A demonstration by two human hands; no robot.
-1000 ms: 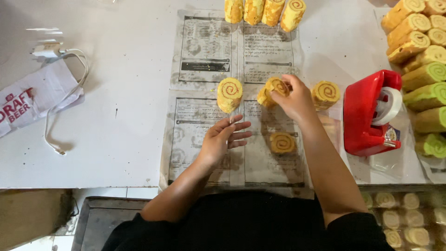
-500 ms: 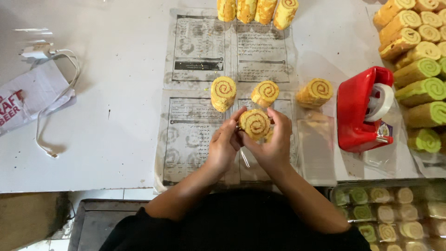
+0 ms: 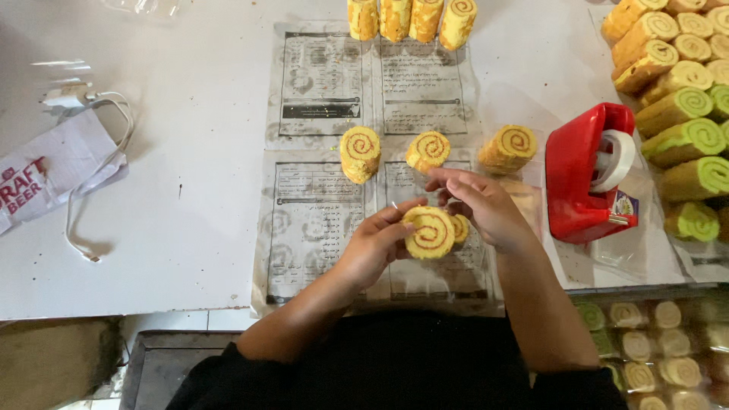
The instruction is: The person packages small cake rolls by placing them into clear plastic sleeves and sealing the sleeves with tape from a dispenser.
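A small bakery packing table: rows of yellow and green swirl roll cakes (image 3: 668, 83), a red tape dispenser (image 3: 585, 178), newspaper sheets (image 3: 372, 99), wrapped rolls in a tray (image 3: 653, 342).

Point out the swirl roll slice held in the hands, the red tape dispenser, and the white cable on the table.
swirl roll slice (image 3: 430, 233), head view, on the centre of its spiral face.
red tape dispenser (image 3: 575, 163), head view, on its red body.
white cable (image 3: 125, 129), head view, on the loop's right bend.
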